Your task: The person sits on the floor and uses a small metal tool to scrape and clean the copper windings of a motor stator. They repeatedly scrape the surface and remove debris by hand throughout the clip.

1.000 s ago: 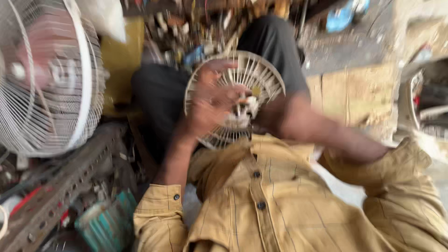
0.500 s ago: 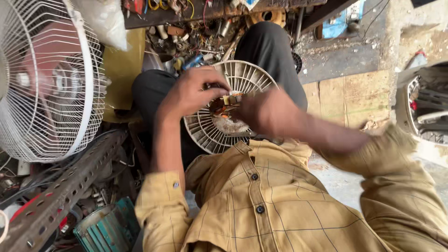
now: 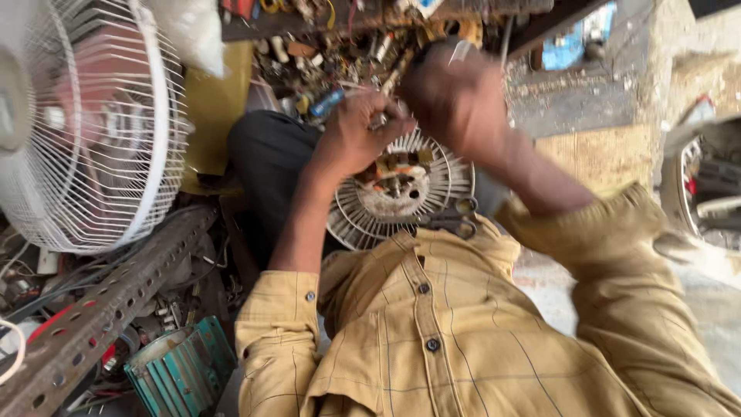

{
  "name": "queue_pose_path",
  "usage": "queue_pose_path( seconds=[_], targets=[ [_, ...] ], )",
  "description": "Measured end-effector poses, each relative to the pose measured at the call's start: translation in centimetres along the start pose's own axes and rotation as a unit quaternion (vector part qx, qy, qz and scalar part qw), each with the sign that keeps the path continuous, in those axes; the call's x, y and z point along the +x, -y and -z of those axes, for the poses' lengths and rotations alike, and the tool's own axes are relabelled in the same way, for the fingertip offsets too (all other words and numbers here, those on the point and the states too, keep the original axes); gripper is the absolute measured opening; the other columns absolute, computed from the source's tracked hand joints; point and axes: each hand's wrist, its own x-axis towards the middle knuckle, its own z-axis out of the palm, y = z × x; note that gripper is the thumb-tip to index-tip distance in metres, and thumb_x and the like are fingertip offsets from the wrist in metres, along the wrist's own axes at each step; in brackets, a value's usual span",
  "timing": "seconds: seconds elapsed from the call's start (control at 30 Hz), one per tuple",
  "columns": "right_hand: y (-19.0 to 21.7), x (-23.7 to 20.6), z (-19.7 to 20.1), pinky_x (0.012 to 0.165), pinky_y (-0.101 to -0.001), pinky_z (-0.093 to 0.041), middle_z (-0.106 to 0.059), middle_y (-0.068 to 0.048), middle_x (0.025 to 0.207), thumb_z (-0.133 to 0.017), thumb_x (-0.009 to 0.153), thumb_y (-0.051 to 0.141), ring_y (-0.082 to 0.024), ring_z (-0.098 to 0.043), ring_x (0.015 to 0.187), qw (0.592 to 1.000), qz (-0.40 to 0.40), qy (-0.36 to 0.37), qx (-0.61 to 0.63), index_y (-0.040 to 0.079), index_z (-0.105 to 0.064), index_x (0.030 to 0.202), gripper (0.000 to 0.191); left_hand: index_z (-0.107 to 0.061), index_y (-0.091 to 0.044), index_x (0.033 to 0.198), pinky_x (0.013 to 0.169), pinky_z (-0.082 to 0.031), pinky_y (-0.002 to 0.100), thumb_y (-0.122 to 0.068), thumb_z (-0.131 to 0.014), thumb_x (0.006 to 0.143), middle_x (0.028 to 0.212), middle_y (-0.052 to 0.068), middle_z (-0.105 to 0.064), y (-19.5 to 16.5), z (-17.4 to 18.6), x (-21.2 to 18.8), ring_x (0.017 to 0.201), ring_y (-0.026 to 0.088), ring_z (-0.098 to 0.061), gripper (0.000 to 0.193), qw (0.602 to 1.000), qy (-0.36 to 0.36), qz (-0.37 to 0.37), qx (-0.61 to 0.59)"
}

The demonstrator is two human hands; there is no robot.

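Observation:
A white round fan grille (image 3: 444,174) lies on my lap, with a rusty motor with copper windings (image 3: 395,179) at its centre. Dark scissors (image 3: 451,220) rest on the grille's near edge, against my yellow shirt. My left hand (image 3: 351,143) hovers just above the motor's far side, its fingers pinched together around something small that I cannot make out. My right hand (image 3: 455,100) is raised higher, beyond the grille, and blurred; a thin pale strip (image 3: 461,51) shows at its top. Whether it grips that strip is unclear.
A white caged fan (image 3: 93,131) stands at the left. Below it run a perforated metal angle bar (image 3: 100,309) and a teal ribbed motor housing (image 3: 181,371). Loose parts and wires (image 3: 347,46) crowd the ground beyond my knees. A wheel (image 3: 702,185) shows at the right edge.
Both hands have lifted off the motor and moved away from me, the right one higher. The motor's centre and the scissors are now uncovered.

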Motion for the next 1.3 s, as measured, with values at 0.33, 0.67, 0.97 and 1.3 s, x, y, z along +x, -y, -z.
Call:
queue_pose_path(
  seconds=[0.33, 0.67, 0.97, 1.3],
  targets=[
    [0.1, -3.7, 3.2, 0.056, -0.0370, -0.050, -0.069, -0.009, 0.082, -0.080, 0.090, 0.007, -0.023, -0.066, 0.067, 0.994, -0.010, 0.089, 0.062, 0.006, -0.076, 0.091, 0.004, -0.069, -0.010, 0.091, 0.100, -0.046, 0.058, -0.015, -0.071, 0.084, 0.124, 0.011, -0.063, -3.7, -2.1, -7.1, 0.116, 0.044, -0.060, 0.009, 0.907, -0.137, -0.266, 0.297],
    [3.0, -0.2, 1.5, 0.049, -0.0389, -0.048, -0.067, -0.007, 0.080, -0.075, 0.080, 0.009, -0.023, -0.065, 0.065, 0.988, 0.032, 0.151, -0.012, 0.012, -0.074, 0.090, 0.010, -0.075, -0.011, 0.095, 0.091, -0.056, 0.041, -0.023, -0.080, 0.093, 0.105, 0.007, -0.073, -0.8, 1.5, 0.7, 0.100, 0.025, -0.072, 0.013, 0.992, 0.106, -0.012, 0.061],
    [-1.4, -3.6, 2.4, 0.057, -0.0400, -0.054, -0.071, -0.009, 0.082, -0.085, 0.085, 0.012, -0.027, -0.066, 0.068, 0.986, -0.082, 0.145, 0.018, 0.009, -0.079, 0.089, 0.008, -0.064, -0.012, 0.087, 0.099, -0.048, 0.057, -0.015, -0.073, 0.086, 0.128, 0.015, -0.063, -3.3, -2.8, -7.7, 0.115, 0.047, -0.061, 0.009, 0.920, -0.152, -0.259, 0.250],
    [4.4, -0.6, 2.8, 0.053, -0.0401, -0.051, -0.069, -0.008, 0.079, -0.074, 0.085, 0.014, -0.025, -0.067, 0.064, 0.971, 0.008, 0.208, 0.119, 0.009, -0.075, 0.091, 0.008, -0.078, -0.011, 0.097, 0.088, -0.055, 0.043, -0.022, -0.081, 0.086, 0.096, 0.004, -0.073, -0.4, 2.2, 0.7, 0.096, 0.023, -0.069, 0.015, 0.986, 0.169, -0.002, -0.012]
  ],
)
